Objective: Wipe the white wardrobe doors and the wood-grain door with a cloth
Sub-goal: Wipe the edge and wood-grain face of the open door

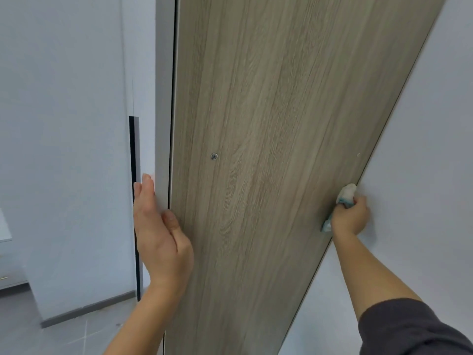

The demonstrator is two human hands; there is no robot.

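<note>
Wood-grain door [268, 149] fills the middle of my view, swung open with its broad face towards me and leaning to the right as I look at it. Its surface is a dull grey-brown with pale and darker streaks running along its length, and a wavier figure down the centre. A small metal screw [214, 156] sits in the face, and a faint pale dot [358, 155] shows near the right edge. The left edge is banded in white.

My left hand [158, 226] holds that white edge: the thumb lies on the wood face, and the fingers reach up along the far side of the edge, nearly straight. My right hand [349, 216], in a dark sleeve [409, 329], is curled tight round a bunched cloth [346, 192], white with a teal border, which it presses at the door's right edge where it meets the white panel [435, 124] behind.

To the left stands a white wardrobe door [64, 149] with a dark vertical slot [133, 149], above grey floor [76, 329].
</note>
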